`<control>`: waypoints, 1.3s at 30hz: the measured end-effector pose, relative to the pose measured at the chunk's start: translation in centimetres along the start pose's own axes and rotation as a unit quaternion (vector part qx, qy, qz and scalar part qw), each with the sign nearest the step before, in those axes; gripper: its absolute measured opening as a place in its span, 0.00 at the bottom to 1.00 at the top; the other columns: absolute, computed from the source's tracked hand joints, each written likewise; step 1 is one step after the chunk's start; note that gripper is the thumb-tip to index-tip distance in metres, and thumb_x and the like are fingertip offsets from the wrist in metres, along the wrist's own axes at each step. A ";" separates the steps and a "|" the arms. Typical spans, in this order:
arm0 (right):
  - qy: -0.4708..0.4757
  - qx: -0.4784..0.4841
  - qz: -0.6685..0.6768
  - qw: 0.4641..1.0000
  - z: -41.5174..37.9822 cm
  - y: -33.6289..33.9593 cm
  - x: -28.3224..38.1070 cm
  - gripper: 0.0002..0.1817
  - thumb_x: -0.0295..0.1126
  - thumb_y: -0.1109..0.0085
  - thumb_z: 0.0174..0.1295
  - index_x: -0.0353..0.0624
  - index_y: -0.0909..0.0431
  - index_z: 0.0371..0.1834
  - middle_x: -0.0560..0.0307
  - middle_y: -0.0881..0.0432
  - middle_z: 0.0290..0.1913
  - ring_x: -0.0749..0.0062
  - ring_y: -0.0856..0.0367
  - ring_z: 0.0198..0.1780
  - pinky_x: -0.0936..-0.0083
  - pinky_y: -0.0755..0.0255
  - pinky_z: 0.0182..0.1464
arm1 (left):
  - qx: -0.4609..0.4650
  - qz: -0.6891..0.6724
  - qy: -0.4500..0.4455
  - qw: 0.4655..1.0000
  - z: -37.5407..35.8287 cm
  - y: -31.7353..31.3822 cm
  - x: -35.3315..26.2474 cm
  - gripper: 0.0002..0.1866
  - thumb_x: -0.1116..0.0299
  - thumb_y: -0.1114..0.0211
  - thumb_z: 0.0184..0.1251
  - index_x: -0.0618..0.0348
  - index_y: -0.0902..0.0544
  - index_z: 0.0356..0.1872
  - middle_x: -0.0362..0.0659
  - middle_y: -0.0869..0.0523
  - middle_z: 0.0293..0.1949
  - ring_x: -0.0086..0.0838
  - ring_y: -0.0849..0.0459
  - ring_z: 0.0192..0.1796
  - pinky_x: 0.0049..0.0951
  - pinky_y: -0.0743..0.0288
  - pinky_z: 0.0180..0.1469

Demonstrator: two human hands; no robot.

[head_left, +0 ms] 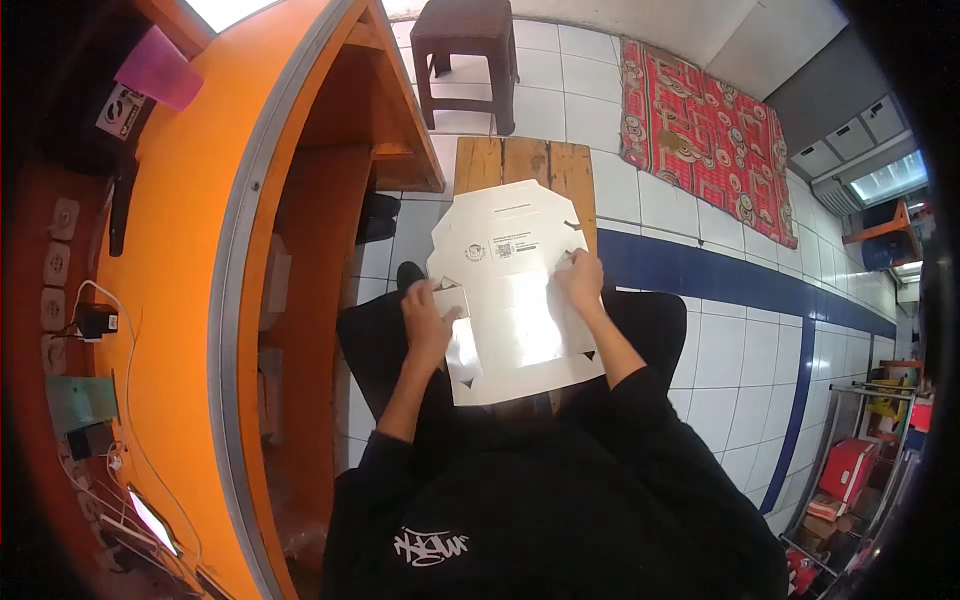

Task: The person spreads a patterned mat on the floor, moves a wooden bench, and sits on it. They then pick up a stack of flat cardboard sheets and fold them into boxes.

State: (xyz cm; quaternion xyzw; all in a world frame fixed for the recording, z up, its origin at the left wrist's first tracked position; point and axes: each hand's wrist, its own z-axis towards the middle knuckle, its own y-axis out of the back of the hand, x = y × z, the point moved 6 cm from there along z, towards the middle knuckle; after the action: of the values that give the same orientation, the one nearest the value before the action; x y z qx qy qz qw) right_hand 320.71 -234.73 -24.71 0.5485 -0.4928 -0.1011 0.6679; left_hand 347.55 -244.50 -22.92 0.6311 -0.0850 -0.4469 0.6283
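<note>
A flat white die-cut cardboard box blank lies over a wooden bench in front of me. Its surface is glossy, with small dark print and a round logo in the upper half, and dark cut notches along its sides. My left hand grips the left edge at a side flap, thumb on top. On the opposite side, my right hand has its fingers closed on the right edge near the upper notch. The fingertips under the cardboard are hidden.
To the left stands an orange counter with cables and a pink container. A dark stool is beyond the bench. A red patterned mat lies on the white tiles. A metal rack with a red box stands at right.
</note>
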 end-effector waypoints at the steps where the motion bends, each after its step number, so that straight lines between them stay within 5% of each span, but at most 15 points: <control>1: 0.049 -0.030 -0.072 0.996 -1.1 0.0 1.6 0.10 0.28 0.38 0.44 0.35 0.26 0.26 0.47 0.20 0.32 0.51 0.19 0.35 0.58 0.25 0.37 | 0.007 -0.103 0.145 0.984 0.3 -1.7 3.0 0.33 0.62 0.26 0.45 0.64 0.30 0.52 0.54 0.24 0.50 0.45 0.26 0.54 0.40 0.33 0.56; 2: 0.050 -0.029 -0.073 0.996 -1.5 -1.2 2.3 0.10 0.28 0.38 0.44 0.35 0.26 0.26 0.47 0.20 0.32 0.51 0.19 0.35 0.58 0.25 0.37 | 0.015 -0.203 0.285 0.937 0.0 -2.6 4.6 0.33 0.65 0.25 0.44 0.65 0.30 0.52 0.54 0.22 0.48 0.44 0.25 0.53 0.39 0.31 0.54; 4: 0.109 -0.081 -0.216 0.967 -2.3 -3.8 4.1 0.02 0.25 0.45 0.50 0.41 0.27 0.26 0.53 0.23 0.28 0.56 0.20 0.32 0.57 0.28 0.29 | 0.001 -0.214 0.320 0.923 -0.5 -2.7 3.7 0.32 0.65 0.25 0.45 0.65 0.30 0.52 0.54 0.21 0.47 0.44 0.23 0.52 0.38 0.29 0.53; 7: 0.206 -0.132 -0.468 0.849 -3.9 -7.7 5.9 0.03 0.31 0.47 0.52 0.47 0.30 0.24 0.63 0.32 0.23 0.71 0.29 0.24 0.68 0.36 0.18 | -0.029 -0.208 0.358 0.910 -1.4 -2.9 3.3 0.32 0.66 0.25 0.44 0.65 0.30 0.51 0.56 0.19 0.43 0.45 0.20 0.48 0.38 0.27 0.51; 8: 0.206 -0.133 -0.467 0.850 -3.8 -7.5 6.2 0.03 0.31 0.47 0.52 0.47 0.30 0.24 0.63 0.32 0.23 0.71 0.29 0.24 0.68 0.36 0.18 | -0.053 -0.196 0.363 0.909 -1.3 -2.7 3.5 0.31 0.66 0.25 0.43 0.64 0.29 0.50 0.57 0.19 0.42 0.46 0.19 0.46 0.38 0.27 0.50; 12: 0.176 -0.165 -0.322 0.916 -2.4 -4.4 4.0 0.03 0.30 0.46 0.52 0.44 0.28 0.27 0.57 0.26 0.25 0.61 0.24 0.26 0.61 0.32 0.24 | -0.034 -0.195 0.411 0.890 -0.7 -1.9 3.3 0.28 0.67 0.24 0.41 0.64 0.27 0.45 0.56 0.19 0.41 0.46 0.19 0.45 0.38 0.27 0.49; 14: 0.075 -0.030 -0.022 0.996 -1.7 -0.1 0.6 0.11 0.33 0.42 0.52 0.38 0.25 0.35 0.48 0.19 0.33 0.54 0.19 0.35 0.62 0.28 0.32 | -0.024 -0.179 0.406 0.896 -0.7 -2.3 3.4 0.25 0.67 0.24 0.40 0.64 0.26 0.40 0.54 0.18 0.39 0.46 0.19 0.44 0.38 0.27 0.48; 17: -0.030 0.059 0.088 0.994 -0.5 0.3 -4.0 0.21 0.36 0.37 0.49 0.36 0.27 0.44 0.42 0.19 0.41 0.52 0.19 0.45 0.62 0.29 0.41 | -0.022 -0.163 0.370 0.914 0.1 -1.7 2.1 0.22 0.69 0.27 0.42 0.66 0.26 0.39 0.54 0.19 0.38 0.47 0.20 0.44 0.38 0.28 0.48; 24: -0.053 0.080 0.009 0.995 -1.0 -0.8 -3.6 0.30 0.38 0.36 0.50 0.37 0.37 0.53 0.40 0.21 0.46 0.47 0.23 0.51 0.54 0.42 0.54 | -0.082 0.036 0.339 0.936 1.8 -2.0 -2.0 0.18 0.74 0.39 0.53 0.68 0.28 0.46 0.56 0.22 0.43 0.50 0.24 0.50 0.45 0.32 0.53; 29: -0.037 0.085 0.023 0.995 -0.8 -0.6 -3.8 0.30 0.39 0.35 0.50 0.38 0.37 0.53 0.41 0.22 0.47 0.47 0.24 0.52 0.54 0.43 0.53 | -0.063 -0.075 0.361 0.928 1.8 -1.6 0.2 0.21 0.74 0.37 0.54 0.68 0.31 0.48 0.59 0.21 0.42 0.52 0.24 0.50 0.42 0.30 0.51; 31: -0.039 0.131 0.031 0.990 -0.8 -0.5 -3.8 0.30 0.40 0.36 0.51 0.39 0.37 0.53 0.41 0.22 0.48 0.48 0.24 0.52 0.53 0.43 0.54 | -0.057 -0.201 0.249 0.946 2.7 -1.6 0.6 0.19 0.74 0.35 0.53 0.63 0.27 0.48 0.58 0.22 0.42 0.51 0.22 0.47 0.39 0.28 0.48; 34: -0.042 0.132 0.037 0.990 -0.5 -0.8 -4.5 0.28 0.41 0.37 0.52 0.41 0.35 0.53 0.42 0.21 0.47 0.49 0.24 0.52 0.52 0.41 0.53 | 0.045 -0.130 0.140 0.981 3.6 -1.9 0.7 0.17 0.76 0.33 0.51 0.60 0.24 0.44 0.57 0.20 0.41 0.50 0.21 0.47 0.38 0.28 0.48; 39: -0.060 0.155 0.071 0.984 -0.3 -1.4 -5.2 0.24 0.41 0.39 0.54 0.43 0.33 0.51 0.44 0.20 0.46 0.50 0.23 0.51 0.53 0.38 0.52 | 0.112 -0.152 0.153 0.970 3.5 -1.9 1.4 0.15 0.74 0.31 0.49 0.62 0.23 0.40 0.51 0.18 0.38 0.44 0.19 0.44 0.37 0.27 0.46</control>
State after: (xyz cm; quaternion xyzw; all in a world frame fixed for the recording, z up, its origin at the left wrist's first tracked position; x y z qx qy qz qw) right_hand 318.88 -231.54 -28.69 0.6016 -0.5797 -0.0085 0.5495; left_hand 345.15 -247.56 -24.55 0.7636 0.0597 -0.4232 0.4840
